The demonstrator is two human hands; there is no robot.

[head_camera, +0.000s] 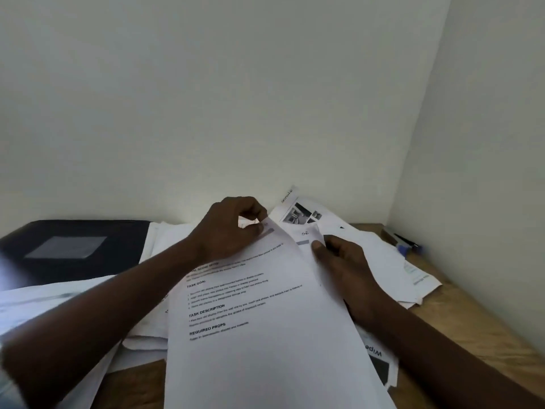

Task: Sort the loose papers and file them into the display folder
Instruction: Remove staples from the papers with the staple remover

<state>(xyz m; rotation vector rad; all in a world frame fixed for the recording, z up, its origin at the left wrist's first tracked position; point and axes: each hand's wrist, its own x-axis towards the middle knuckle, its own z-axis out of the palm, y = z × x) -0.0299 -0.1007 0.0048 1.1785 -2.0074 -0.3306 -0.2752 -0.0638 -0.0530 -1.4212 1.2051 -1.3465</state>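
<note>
The left hand [233, 228] pinches the top sheet [250, 343] by its corner; the right hand [345, 264] grips the pile [380, 255]. Lift just one sheet, slowly.

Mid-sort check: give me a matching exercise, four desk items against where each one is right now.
Things:
1. display folder
2. blue-tipped marker
3. TASK GOAL sheet
4. photo sheet

Places:
A. top corner pinched by the left hand
B. far right, by the side wall
C. behind the hands, by the back wall
D. far left, closed

Pairs: 1-D, 2-B, 3-A, 4-C.

The right hand grips the underlying sheets.
</note>
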